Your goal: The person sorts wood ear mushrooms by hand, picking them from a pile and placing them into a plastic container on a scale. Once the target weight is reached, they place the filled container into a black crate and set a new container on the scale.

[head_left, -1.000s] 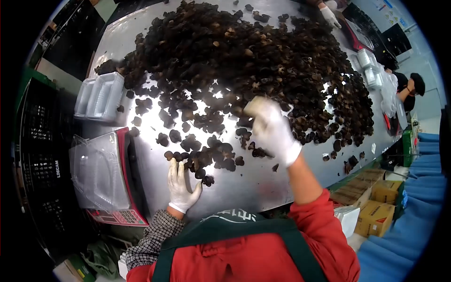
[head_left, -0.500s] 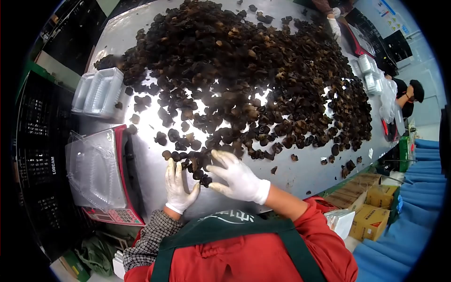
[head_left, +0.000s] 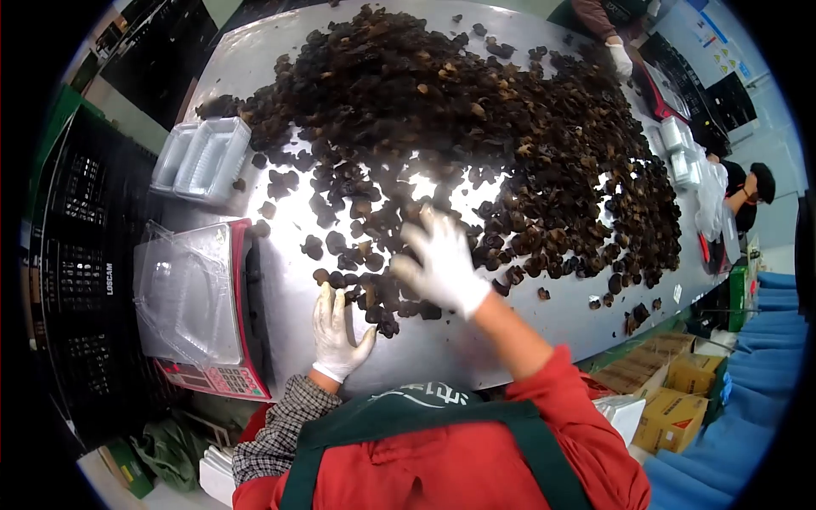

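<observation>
Dark brown, curled fungus pieces (head_left: pixel 408 110) are heaped over a shiny metal table (head_left: pixel 399 361), thinning out toward my side. My left hand (head_left: pixel 337 336), in a white glove, rests on the table at the near edge of the scattered pieces. Its fingers are extended, with the tips beside a few pieces and nothing held. Slightly blurred, my right hand (head_left: pixel 444 262) is also gloved in white, spread over the near pieces with its fingers apart. A small dark cluster (head_left: pixel 387 325) lies between the two hands.
At the left stand a red-rimmed scale (head_left: pixel 242 314) with a clear plastic tray (head_left: pixel 183 297) on it, and more clear trays (head_left: pixel 208 161). Another person's gloved hand (head_left: pixel 620 59) is at the far right, near a second scale (head_left: pixel 663 89). Cardboard boxes (head_left: pixel 671 408) sit below right.
My right hand has moved forward and right, away from my left hand, over the pieces. More pieces show between the hands. The whole view has shifted slightly.
</observation>
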`<state>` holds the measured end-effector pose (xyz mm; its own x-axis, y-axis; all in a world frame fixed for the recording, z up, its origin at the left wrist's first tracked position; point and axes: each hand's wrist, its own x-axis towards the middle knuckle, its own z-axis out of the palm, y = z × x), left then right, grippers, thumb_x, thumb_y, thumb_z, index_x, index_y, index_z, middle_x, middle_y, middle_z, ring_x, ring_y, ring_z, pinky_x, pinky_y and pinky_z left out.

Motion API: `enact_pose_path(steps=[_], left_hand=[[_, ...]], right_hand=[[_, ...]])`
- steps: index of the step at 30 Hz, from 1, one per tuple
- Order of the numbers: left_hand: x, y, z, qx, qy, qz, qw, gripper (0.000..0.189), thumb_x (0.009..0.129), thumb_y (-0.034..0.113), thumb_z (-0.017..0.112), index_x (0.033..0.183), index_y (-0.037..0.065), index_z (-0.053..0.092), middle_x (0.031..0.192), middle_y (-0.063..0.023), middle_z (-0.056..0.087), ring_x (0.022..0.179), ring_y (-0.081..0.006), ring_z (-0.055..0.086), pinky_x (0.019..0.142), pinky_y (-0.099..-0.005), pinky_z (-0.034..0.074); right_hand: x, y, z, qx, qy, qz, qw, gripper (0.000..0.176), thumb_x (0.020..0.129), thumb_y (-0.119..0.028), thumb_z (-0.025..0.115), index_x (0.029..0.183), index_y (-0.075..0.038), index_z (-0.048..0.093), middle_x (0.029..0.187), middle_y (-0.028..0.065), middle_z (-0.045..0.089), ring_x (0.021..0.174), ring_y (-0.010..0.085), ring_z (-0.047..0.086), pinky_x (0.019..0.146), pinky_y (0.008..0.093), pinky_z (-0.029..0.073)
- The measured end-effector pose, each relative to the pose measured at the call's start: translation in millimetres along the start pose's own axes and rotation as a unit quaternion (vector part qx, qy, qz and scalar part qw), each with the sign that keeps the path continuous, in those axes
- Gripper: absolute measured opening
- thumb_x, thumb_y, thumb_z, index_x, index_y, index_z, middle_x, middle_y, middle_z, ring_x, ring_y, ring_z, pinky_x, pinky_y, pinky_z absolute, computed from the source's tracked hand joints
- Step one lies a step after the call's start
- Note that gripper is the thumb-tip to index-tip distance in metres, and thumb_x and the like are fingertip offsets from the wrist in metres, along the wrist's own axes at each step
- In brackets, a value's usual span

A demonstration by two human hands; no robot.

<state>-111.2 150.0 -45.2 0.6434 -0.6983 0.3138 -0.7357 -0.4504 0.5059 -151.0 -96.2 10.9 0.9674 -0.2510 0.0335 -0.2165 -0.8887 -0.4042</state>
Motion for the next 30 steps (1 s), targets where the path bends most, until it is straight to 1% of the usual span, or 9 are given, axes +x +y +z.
enact_pose_path(steps=[6, 8, 11, 14, 18, 21, 22, 26, 30], left_hand=[[1, -2, 0, -0.013, 0.001, 0.001, 1.0, 0.095, 0.07, 0.024, 0.076, 0.145, -0.001, 0.024, 0.148, -0.0286, 0.023, 0.134, -0.0441, 0.028, 0.11, -0.0492, 0.026], [-1, -4, 3, -0.012, 0.004, -0.005, 1.0, 0.094, 0.067, 0.026, 0.076, 0.143, -0.002, 0.027, 0.146, -0.0299, 0.024, 0.131, -0.0449, 0.03, 0.108, -0.051, 0.027], [-2, -4, 3, -0.01, 0.009, -0.003, 1.0, 0.095, 0.067, 0.027, 0.076, 0.143, -0.001, 0.026, 0.146, -0.0293, 0.022, 0.132, -0.0443, 0.028, 0.109, -0.0504, 0.025], [-3, -4, 3, -0.002, 0.015, -0.004, 1.0, 0.099, 0.067, 0.03, 0.078, 0.143, -0.001, 0.024, 0.146, -0.0289, 0.023, 0.133, -0.0442, 0.028, 0.109, -0.0505, 0.025], [-4, -5, 5, -0.024, 0.037, 0.003, 0.999, 0.104, 0.067, 0.036, 0.079, 0.145, -0.001, 0.021, 0.147, -0.0297, 0.022, 0.133, -0.0445, 0.027, 0.109, -0.0515, 0.025], [-9, -17, 6, -0.018, 0.043, 0.032, 0.998, 0.107, 0.068, 0.044, 0.077, 0.146, 0.0, 0.02, 0.148, -0.0314, 0.018, 0.135, -0.0466, 0.024, 0.109, -0.0526, 0.024], [-10, -14, 2, -0.027, 0.038, 0.038, 0.998, 0.108, 0.067, 0.045, 0.078, 0.146, 0.0, 0.02, 0.148, -0.0316, 0.018, 0.135, -0.0466, 0.024, 0.109, -0.0528, 0.024], [-13, -3, -11, -0.044, 0.013, 0.041, 0.998, 0.112, 0.064, 0.045, 0.081, 0.146, 0.001, 0.019, 0.148, -0.0318, 0.016, 0.135, -0.0463, 0.022, 0.109, -0.054, 0.023], [19, -13, -5, -0.007, 0.046, 0.051, 0.998, 0.114, 0.06, 0.046, 0.082, 0.145, 0.002, 0.019, 0.147, -0.0305, 0.017, 0.134, -0.0454, 0.022, 0.11, -0.0545, 0.021]], right_hand=[[-51, -30, -23, 0.15, 0.031, -0.192, 0.969, 0.04, 0.082, -0.035, 0.067, 0.109, -0.006, 0.062, 0.128, 0.0224, 0.052, 0.116, 0.0379, 0.051, 0.095, 0.0464, 0.044], [-1, -13, -27, 0.128, 0.141, -0.178, 0.965, 0.036, 0.083, -0.031, 0.066, 0.109, -0.006, 0.06, 0.11, 0.018, 0.06, 0.096, 0.0341, 0.061, 0.08, 0.0435, 0.051], [78, 12, -14, -0.001, 0.136, -0.021, 0.991, 0.055, 0.088, -0.046, 0.056, 0.125, -0.006, 0.051, 0.134, 0.0235, 0.043, 0.123, 0.0392, 0.041, 0.095, 0.0493, 0.042], [98, 11, 16, -0.091, -0.023, 0.077, 0.993, 0.063, 0.089, -0.057, 0.047, 0.131, -0.01, 0.049, 0.145, 0.0283, 0.029, 0.13, 0.0408, 0.035, 0.102, 0.0528, 0.036], [6, -57, 22, 0.017, -0.14, -0.105, 0.984, 0.058, 0.087, -0.05, 0.051, 0.119, -0.003, 0.056, 0.135, 0.026, 0.04, 0.117, 0.0404, 0.042, 0.096, 0.0511, 0.037], [-88, -87, 37, 0.074, -0.045, -0.243, 0.966, 0.054, 0.084, -0.051, 0.054, 0.105, -0.001, 0.059, 0.123, 0.0211, 0.051, 0.119, 0.0362, 0.046, 0.095, 0.0476, 0.04], [-95, -88, 30, 0.146, -0.041, -0.249, 0.957, 0.038, 0.08, -0.035, 0.066, 0.101, -0.005, 0.059, 0.119, 0.0176, 0.054, 0.108, 0.0351, 0.053, 0.093, 0.0458, 0.043], [-64, -50, -9, 0.151, 0.102, -0.167, 0.969, 0.036, 0.081, -0.033, 0.065, 0.101, -0.004, 0.06, 0.108, 0.0156, 0.061, 0.095, 0.0347, 0.06, 0.089, 0.0455, 0.047], [14, 9, 12, -0.071, 0.127, 0.049, 0.988, 0.059, 0.09, -0.054, 0.048, 0.124, -0.006, 0.052, 0.13, 0.0235, 0.046, 0.121, 0.0384, 0.044, 0.097, 0.0496, 0.039]])
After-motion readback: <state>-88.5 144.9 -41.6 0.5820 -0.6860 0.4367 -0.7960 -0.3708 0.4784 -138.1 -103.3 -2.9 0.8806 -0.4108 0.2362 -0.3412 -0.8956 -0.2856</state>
